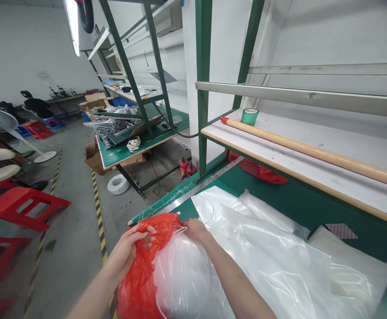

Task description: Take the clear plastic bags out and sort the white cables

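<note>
Red plastic bag (140, 266) pinched by left hand (132, 246); right hand (195, 229) grips thin white tubing (183, 230).
Tubing looped just below right hand may snag and tear it.

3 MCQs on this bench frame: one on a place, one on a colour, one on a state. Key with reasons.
1. Where does the roll of green tape stand?
A. on the floor
B. on the raised white shelf
C. on the red stool

2. What colour is the plastic bag that the left hand grips?
A. red
B. blue
C. black

3. What is the right hand doing?
A. resting flat on the green benchtop
B. holding the long wooden pole
C. pinching thin white tubing at the bag's mouth

Answers:
1 B, the tape sits at the shelf's left end beside the pole.
2 A, the gripped film is bright red.
3 C, its fingers close on the tubing next to the red bag.
</note>
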